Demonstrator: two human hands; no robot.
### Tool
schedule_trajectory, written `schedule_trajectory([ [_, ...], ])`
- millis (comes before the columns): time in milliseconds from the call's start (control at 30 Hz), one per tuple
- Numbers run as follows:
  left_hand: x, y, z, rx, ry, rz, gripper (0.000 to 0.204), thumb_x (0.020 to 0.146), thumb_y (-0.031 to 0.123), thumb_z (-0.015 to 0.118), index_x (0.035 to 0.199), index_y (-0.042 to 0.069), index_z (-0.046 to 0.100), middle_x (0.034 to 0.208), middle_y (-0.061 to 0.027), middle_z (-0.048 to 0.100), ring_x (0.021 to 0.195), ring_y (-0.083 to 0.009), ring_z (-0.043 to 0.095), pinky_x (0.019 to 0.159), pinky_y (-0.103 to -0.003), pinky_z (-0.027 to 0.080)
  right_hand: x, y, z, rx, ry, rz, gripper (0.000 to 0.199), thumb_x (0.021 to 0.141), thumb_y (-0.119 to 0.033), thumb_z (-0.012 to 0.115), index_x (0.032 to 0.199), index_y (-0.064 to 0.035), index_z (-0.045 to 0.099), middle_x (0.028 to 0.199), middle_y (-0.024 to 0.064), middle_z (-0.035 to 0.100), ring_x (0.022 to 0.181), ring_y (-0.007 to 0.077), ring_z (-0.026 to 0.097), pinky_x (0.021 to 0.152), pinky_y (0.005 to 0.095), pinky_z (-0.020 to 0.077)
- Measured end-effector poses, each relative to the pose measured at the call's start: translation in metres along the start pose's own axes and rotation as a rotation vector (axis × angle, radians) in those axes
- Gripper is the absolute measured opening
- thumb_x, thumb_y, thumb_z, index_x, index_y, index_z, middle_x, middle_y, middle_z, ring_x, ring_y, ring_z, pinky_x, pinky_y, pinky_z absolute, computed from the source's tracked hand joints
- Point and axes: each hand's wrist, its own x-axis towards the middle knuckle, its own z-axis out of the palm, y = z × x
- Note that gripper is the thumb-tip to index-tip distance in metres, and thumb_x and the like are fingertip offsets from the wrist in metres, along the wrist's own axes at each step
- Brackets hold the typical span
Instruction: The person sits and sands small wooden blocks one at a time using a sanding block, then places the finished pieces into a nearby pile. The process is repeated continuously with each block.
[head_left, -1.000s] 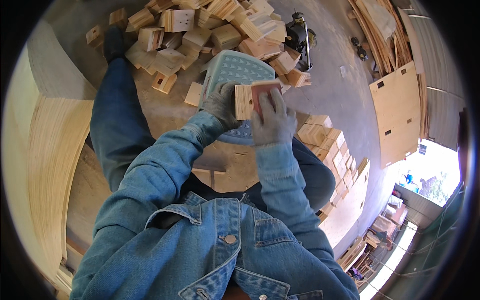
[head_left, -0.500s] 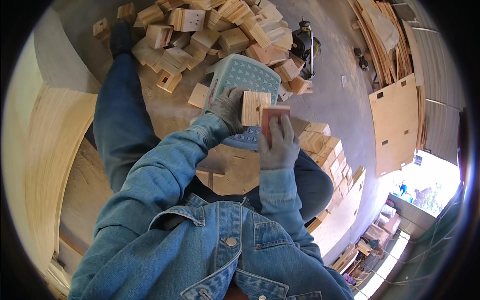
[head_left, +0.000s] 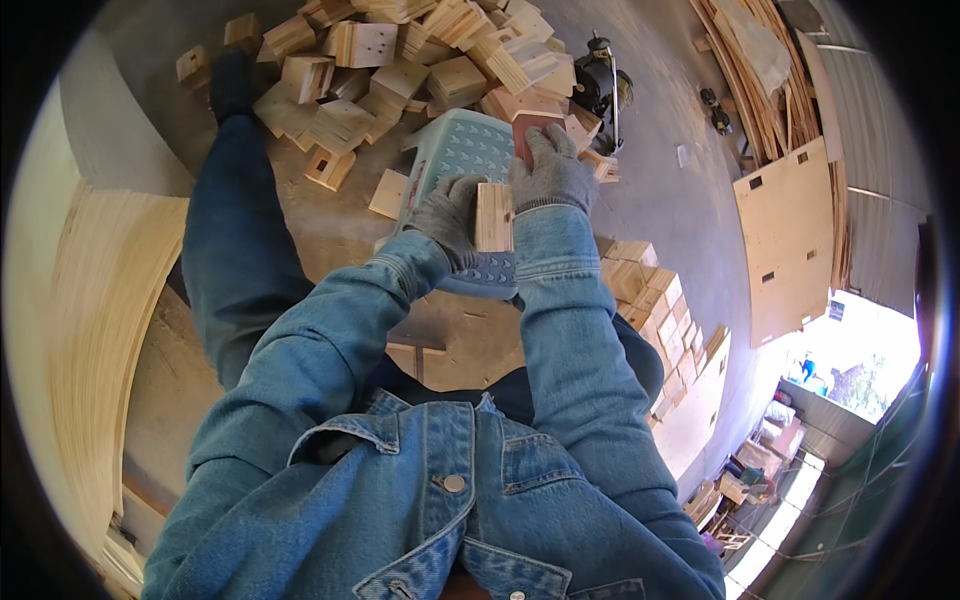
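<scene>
A small plywood block (head_left: 494,218) with layered edges rests over a pale blue-green plastic stool (head_left: 468,150). My gloved left hand (head_left: 446,220) is closed around the left side of this block. Just beyond it and to the right, my gloved right hand (head_left: 553,172) grips a flat reddish-brown sanding block (head_left: 529,128). The fingers of that hand lie over the sanding block's face, and its underside is hidden. My right hand and sleeve cover the right part of the plywood block and of the stool.
A loose heap of plywood blocks (head_left: 400,80) lies past the stool. Stacked blocks (head_left: 660,310) stand to my right by my bent knee. A black power tool (head_left: 597,85) sits beside the heap. Large plywood sheets (head_left: 110,290) rise at the left; a slotted board (head_left: 785,245) leans far right.
My right hand has pushed the sanding block away from me, from the plywood block's right edge to beyond its far side. My left hand keeps its hold, with the plywood block turned slightly.
</scene>
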Motion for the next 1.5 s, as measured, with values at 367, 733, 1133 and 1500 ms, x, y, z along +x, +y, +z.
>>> schedule_trajectory([
  [367, 0.0, 0.008, -0.015, 0.003, -0.081, 0.007, 0.098, 0.056, 0.035, 0.09, 0.14, 0.008, 0.048, 0.134, -0.0164, 0.054, 0.127, -0.0381, 0.052, 0.113, -0.045, 0.046, -0.164, 0.037, 0.008, 0.09, 0.108, -0.126, 0.057, 0.082, -0.035, 0.079, 0.135, -0.0154, 0.069, 0.151, 0.0117, 0.054, 0.13, 0.0393, 0.056, 0.103, 0.0519, 0.0474],
  [733, -0.002, 0.018, -0.01, -0.087, -0.051, -0.092, 0.1, 0.06, 0.039, 0.094, 0.143, 0.013, 0.045, 0.137, -0.0174, 0.051, 0.127, -0.0381, 0.054, 0.11, -0.047, 0.048, -0.033, 0.024, 0.013, 0.095, 0.092, -0.05, 0.051, 0.086, -0.034, 0.073, 0.134, -0.0187, 0.069, 0.152, 0.0102, 0.054, 0.125, 0.0398, 0.059, 0.103, 0.0542, 0.0489],
  [1133, -0.004, 0.005, -0.011, -0.017, -0.014, 0.057, 0.099, 0.062, 0.045, 0.093, 0.142, 0.01, 0.046, 0.135, -0.017, 0.053, 0.129, -0.0377, 0.052, 0.112, -0.046, 0.046, -0.115, 0.01, 0.005, 0.119, 0.072, -0.145, 0.06, 0.083, -0.036, 0.076, 0.139, -0.0172, 0.066, 0.152, 0.0106, 0.053, 0.116, 0.0421, 0.06, 0.102, 0.0556, 0.0477],
  [1500, -0.004, 0.008, -0.012, -0.108, -0.048, -0.004, 0.095, 0.066, 0.045, 0.091, 0.142, 0.01, 0.048, 0.137, -0.017, 0.054, 0.131, -0.0375, 0.05, 0.115, -0.046, 0.042, -0.102, -0.005, 0.004, 0.136, 0.127, -0.196, 0.053, 0.079, -0.029, 0.079, 0.129, -0.0146, 0.072, 0.146, 0.0147, 0.059, 0.118, 0.0392, 0.062, 0.103, 0.0511, 0.0493],
])
